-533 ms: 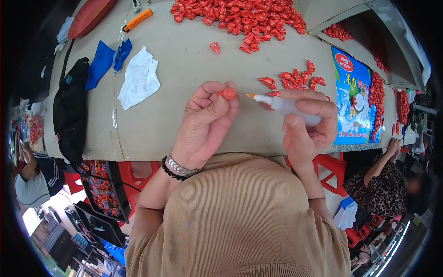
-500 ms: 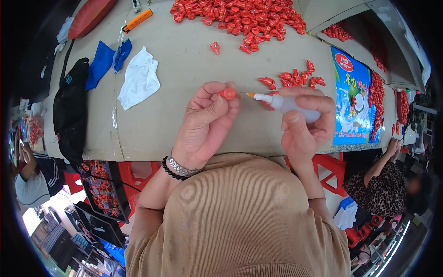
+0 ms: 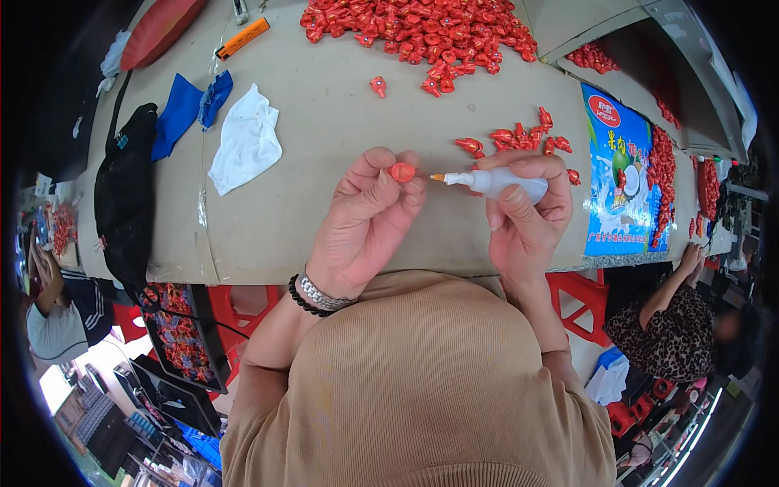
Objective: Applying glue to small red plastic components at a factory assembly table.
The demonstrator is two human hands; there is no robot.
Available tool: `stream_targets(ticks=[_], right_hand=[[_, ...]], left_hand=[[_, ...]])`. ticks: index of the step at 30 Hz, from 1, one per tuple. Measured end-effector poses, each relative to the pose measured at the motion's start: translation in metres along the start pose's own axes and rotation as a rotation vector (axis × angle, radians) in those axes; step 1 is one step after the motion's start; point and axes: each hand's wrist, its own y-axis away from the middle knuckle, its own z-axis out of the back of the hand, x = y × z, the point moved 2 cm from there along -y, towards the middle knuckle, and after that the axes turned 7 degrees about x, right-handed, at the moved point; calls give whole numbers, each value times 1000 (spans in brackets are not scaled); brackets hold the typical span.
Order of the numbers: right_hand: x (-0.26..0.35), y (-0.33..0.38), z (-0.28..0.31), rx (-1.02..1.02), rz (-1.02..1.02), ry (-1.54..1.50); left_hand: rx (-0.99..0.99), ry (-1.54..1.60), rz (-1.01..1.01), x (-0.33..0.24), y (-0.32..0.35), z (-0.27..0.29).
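Observation:
My left hand (image 3: 363, 213) pinches a small round red plastic piece (image 3: 402, 172) between thumb and fingers, its flat round face showing. Across from it, my right hand (image 3: 531, 213) is wrapped round a translucent white squeeze bottle (image 3: 505, 183) lying sideways. The bottle's thin needle tip with an orange-brown base (image 3: 437, 177) points left at the red piece, very close to it; whether they touch I cannot tell. Just beyond my right hand lies a small group of red plastic pieces (image 3: 519, 138).
A large heap of red pieces (image 3: 422, 32) covers the table's far side. At left lie a white cloth (image 3: 246, 142), blue cloth (image 3: 176, 114), a black bag (image 3: 126, 195) and an orange cutter (image 3: 243, 37). A blue printed sheet (image 3: 613, 211) lies right. Co-workers sit at both sides.
My right hand and the bottle have shifted slightly left, nearer the red piece. That piece has turned in my left fingers, so its round face shows more.

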Motion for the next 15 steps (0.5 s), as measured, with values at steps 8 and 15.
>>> stream_targets(ticks=[8, 15], right_hand=[[-2, 0, 1, 1, -4, 20], [1, -2, 0, -5, 26, 26]], left_hand=[[24, 35, 16, -1, 0, 0], [8, 43, 24, 0, 0, 2]])
